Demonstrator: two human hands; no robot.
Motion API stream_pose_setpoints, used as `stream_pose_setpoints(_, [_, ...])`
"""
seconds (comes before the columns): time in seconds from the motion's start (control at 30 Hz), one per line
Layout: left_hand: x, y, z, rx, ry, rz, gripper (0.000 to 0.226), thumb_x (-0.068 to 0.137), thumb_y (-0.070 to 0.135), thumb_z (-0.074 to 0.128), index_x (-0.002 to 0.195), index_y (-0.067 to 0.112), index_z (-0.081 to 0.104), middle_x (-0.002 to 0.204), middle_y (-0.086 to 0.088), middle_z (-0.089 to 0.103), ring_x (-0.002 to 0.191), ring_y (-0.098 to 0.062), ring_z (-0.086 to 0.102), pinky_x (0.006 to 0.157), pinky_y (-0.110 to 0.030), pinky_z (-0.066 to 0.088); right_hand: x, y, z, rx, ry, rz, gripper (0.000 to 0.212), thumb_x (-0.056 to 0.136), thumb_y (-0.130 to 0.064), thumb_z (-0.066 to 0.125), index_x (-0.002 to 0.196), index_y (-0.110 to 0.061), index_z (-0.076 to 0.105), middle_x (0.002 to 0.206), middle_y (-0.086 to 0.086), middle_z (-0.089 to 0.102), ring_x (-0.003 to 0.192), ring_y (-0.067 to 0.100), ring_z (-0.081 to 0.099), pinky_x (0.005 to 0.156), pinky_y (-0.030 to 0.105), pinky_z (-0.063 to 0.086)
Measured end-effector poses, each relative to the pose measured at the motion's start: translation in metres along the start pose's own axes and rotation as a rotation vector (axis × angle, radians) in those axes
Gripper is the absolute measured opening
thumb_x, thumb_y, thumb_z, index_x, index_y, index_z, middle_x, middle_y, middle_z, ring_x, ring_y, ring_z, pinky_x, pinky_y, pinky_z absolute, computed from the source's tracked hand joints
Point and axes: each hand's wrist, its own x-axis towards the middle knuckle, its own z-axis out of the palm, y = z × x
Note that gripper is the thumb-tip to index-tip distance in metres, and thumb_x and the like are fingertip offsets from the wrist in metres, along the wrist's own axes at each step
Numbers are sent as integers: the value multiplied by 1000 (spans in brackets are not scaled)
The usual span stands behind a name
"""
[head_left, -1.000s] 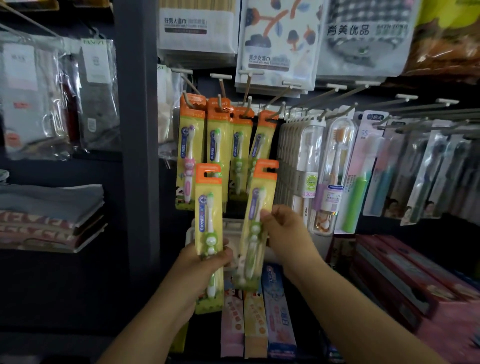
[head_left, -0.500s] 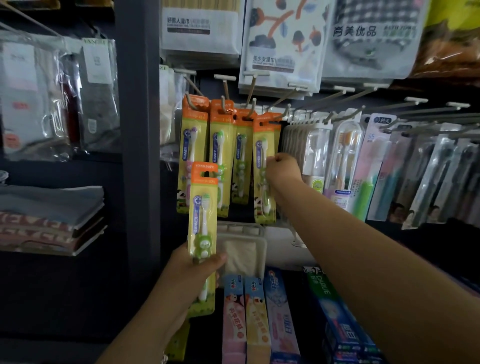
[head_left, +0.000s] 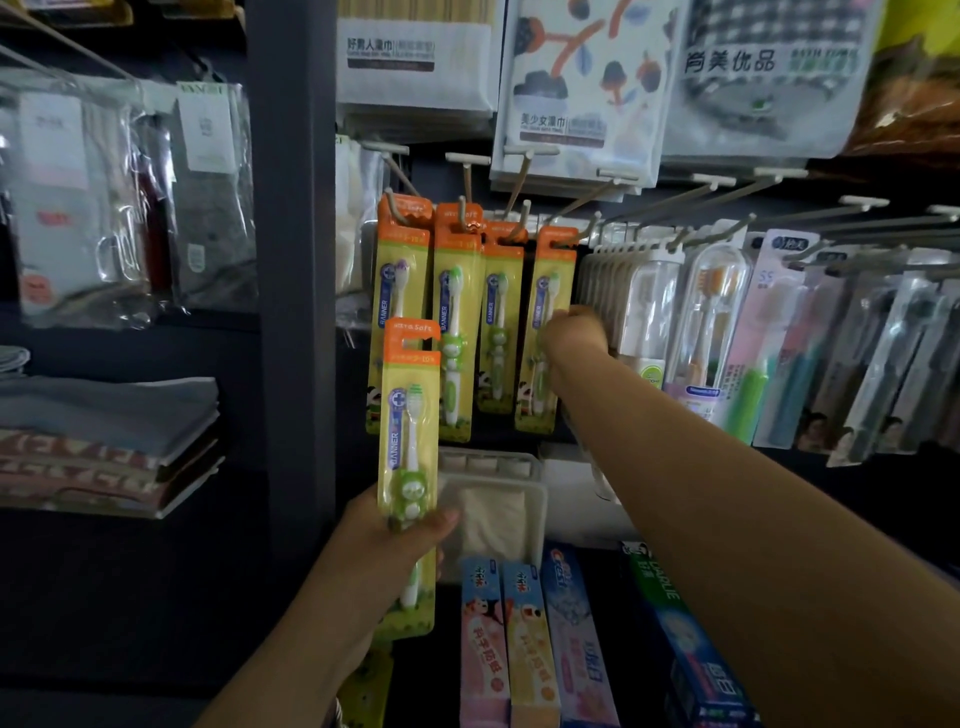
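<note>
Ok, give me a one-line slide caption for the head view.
Left hand holds a green toothbrush pack while right hand grips the hanging pack on its peg.

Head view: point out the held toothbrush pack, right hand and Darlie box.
held toothbrush pack (head_left: 409, 436), head view, blister middle.
right hand (head_left: 575, 333), head view, back of hand.
Darlie box (head_left: 669, 616), head view, green face.

Glossy plastic-fronted toothbrush pack (head_left: 409, 467); metal hooks (head_left: 582, 197).

Right hand (head_left: 574, 335) fingers unseen, toothpaste boxes (head_left: 530, 649) cut off below
</note>
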Motion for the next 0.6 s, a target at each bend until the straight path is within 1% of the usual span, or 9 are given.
stream_pose_setpoints(0.03, [0, -1, 0, -3, 4, -1, 18, 87, 12, 67, 101, 23, 63, 58, 11, 66, 65, -12, 62, 61, -27, 48, 2, 2, 0, -358, -16, -123, 42, 101, -11, 37, 143, -4, 34, 140, 11, 45, 129, 24, 43, 94, 21, 39])
stream_pose_setpoints(0.1, [1, -1, -1, -3, 7, -3, 21, 87, 12, 67, 103, 25, 63, 61, 12, 67, 70, -13, 63, 64, -27, 48, -1, 1, -3, -602, -2, -191, 45, 99, -12, 45, 141, -1, 36, 136, 12, 46, 124, 24, 47, 91, 27, 39])
stream_pose_setpoints(0.13, [1, -2, -1, -2, 6, -3, 22, 86, 13, 67, 104, 25, 63, 62, 12, 67, 71, -12, 63, 64, -27, 48, 3, 4, -2, -594, -76, -240, 45, 98, -11, 46, 140, 0, 36, 135, 13, 46, 122, 25, 49, 85, 27, 39])
stream_pose_setpoints(0.2, [1, -2, 0, 0, 4, -2, 22, 86, 13, 67, 105, 25, 64, 63, 11, 67, 69, -11, 63, 63, -26, 48, 2, 1, -3, -482, -65, -142, 43, 98, -8, 45, 139, 1, 37, 136, 14, 45, 120, 26, 51, 78, 26, 40])
stream_pose_setpoints(0.3, [2, -3, 2, 1, 10, -6, 21, 87, 13, 67, 102, 27, 64, 64, 9, 67, 70, -13, 63, 63, -26, 48, 6, 9, 4, 178, -117, 108, 39, 102, -17, 39, 138, -3, 43, 139, 15, 48, 125, 28, 51, 62, 18, 43])
stream_pose_setpoints(0.33, [3, -4, 2, 2, 9, -5, 20, 87, 14, 67, 101, 27, 64, 65, 9, 67, 73, -14, 63, 65, -28, 48, 6, 16, 6, 266, -116, 96, 40, 102, -19, 38, 138, -3, 44, 139, 16, 50, 125, 29, 52, 60, 19, 44])
stream_pose_setpoints(0.43, [4, -5, 5, 13, -5, -7, 15, 87, 14, 67, 96, 24, 63, 59, 11, 65, 69, -15, 61, 65, -29, 47, 7, 28, 5, 238, -132, 115, 41, 101, -24, 41, 136, -2, 46, 133, 13, 54, 113, 28, 56, 82, 34, 47])
stream_pose_setpoints(0.5, [5, -5, 8, 12, -7, -13, 13, 87, 12, 66, 92, 23, 62, 58, 10, 64, 66, -15, 60, 63, -28, 46, 8, 28, 5, 182, -122, 44, 39, 100, -29, 46, 134, -10, 46, 124, 8, 56, 99, 23, 52, 82, 33, 43])
stream_pose_setpoints(0.6, [6, -6, 9, 17, -7, -18, 12, 86, 11, 67, 89, 21, 62, 60, 8, 64, 68, -16, 61, 65, -29, 46, 12, 25, 10, 116, -89, -88, 34, 96, -30, 53, 125, -13, 53, 116, 10, 61, 98, 26, 58, 85, 36, 49])
